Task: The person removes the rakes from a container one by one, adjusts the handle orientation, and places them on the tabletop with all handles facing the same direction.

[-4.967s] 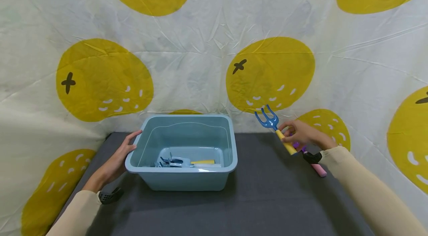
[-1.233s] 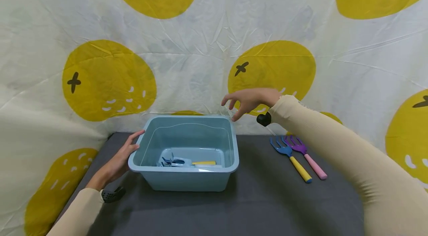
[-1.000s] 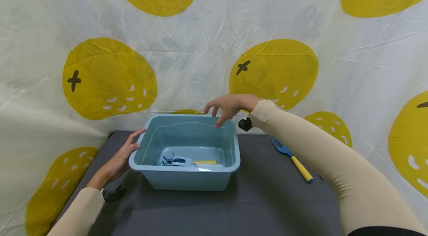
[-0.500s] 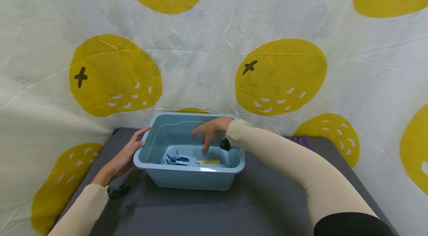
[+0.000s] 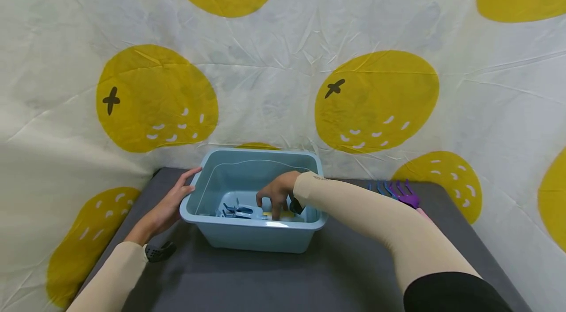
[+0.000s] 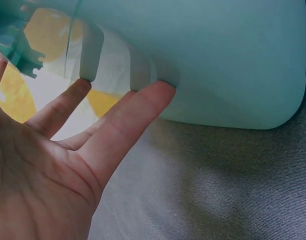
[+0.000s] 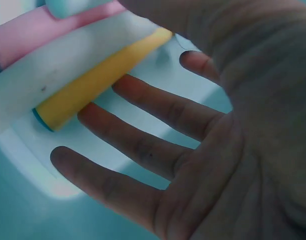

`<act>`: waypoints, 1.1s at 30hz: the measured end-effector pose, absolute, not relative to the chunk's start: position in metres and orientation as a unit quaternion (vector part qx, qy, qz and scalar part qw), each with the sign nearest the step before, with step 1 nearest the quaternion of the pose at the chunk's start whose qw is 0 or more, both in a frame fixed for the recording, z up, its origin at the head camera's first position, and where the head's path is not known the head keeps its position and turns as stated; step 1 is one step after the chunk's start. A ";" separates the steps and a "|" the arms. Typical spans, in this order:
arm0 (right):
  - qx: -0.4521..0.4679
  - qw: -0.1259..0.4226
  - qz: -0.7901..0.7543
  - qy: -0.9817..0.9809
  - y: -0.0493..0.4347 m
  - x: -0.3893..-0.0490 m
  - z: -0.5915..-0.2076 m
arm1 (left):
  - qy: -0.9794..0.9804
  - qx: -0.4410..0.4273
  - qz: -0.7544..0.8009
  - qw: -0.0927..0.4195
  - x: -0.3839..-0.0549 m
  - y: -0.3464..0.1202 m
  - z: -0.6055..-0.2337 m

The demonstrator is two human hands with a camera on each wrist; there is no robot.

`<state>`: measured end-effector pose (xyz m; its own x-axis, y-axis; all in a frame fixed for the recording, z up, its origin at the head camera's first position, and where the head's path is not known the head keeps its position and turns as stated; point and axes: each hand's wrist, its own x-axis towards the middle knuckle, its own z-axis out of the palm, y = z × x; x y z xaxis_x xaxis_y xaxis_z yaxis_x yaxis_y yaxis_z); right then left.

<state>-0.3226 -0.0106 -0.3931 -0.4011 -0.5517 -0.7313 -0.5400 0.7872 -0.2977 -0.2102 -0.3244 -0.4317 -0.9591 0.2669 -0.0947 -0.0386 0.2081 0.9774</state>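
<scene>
A light blue plastic basin [image 5: 256, 239] stands on the dark table. My left hand [image 5: 170, 204] rests against its left side; in the left wrist view straight fingertips [image 6: 163, 89] meet the outer wall. Down inside the basin is my right hand [image 5: 277, 194], over tool handles. In the right wrist view, its spread fingers [image 7: 138, 147] reach under a yellow handle [image 7: 88, 82], two fingertips right at its edge. Alongside it lie a white handle [image 7: 53, 70] and a pink handle [image 7: 48, 30]. Blue tool heads [image 5: 239, 210] show at the basin's left.
On the table to the right lie a purple hand fork [image 5: 409, 199] with a pink handle and a blue hand fork [image 5: 387, 188], both partly behind the right sleeve [image 5: 367, 209]. A white cloth with yellow fruit shapes [image 5: 376, 100] hangs behind the table.
My right hand has let go of the blue fork beside the purple one, then moved left over the rim and down into the basin. The left hand stays at the basin's side.
</scene>
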 end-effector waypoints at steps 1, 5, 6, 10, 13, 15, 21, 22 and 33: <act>-0.326 0.443 -0.002 0.835 -0.011 -0.323 -0.394 | 0.768 0.075 0.625 0.122 -0.210 -0.324 -0.432; -0.340 0.445 0.025 0.828 -0.012 -0.325 -0.399 | 0.766 0.073 0.627 0.120 -0.211 -0.325 -0.432; -0.346 0.445 0.031 0.826 -0.012 -0.324 -0.400 | 0.766 0.072 0.627 0.121 -0.211 -0.325 -0.432; -0.374 0.440 0.044 0.815 -0.012 -0.322 -0.399 | 0.767 0.071 0.626 0.122 -0.210 -0.325 -0.432; -0.378 0.432 0.039 0.818 -0.010 -0.320 -0.399 | 0.768 0.071 0.624 0.122 -0.210 -0.325 -0.432; -0.374 0.428 0.029 0.822 -0.009 -0.319 -0.398 | 0.768 0.072 0.624 0.122 -0.210 -0.325 -0.432; -0.379 0.404 0.014 0.832 -0.009 -0.318 -0.404 | 0.766 0.068 0.627 0.123 -0.209 -0.324 -0.432; -0.381 0.399 0.014 0.834 -0.009 -0.319 -0.405 | 0.766 0.067 0.627 0.123 -0.209 -0.324 -0.432; -0.375 0.359 0.033 0.854 -0.010 -0.325 -0.402 | 0.762 0.071 0.632 0.122 -0.210 -0.324 -0.431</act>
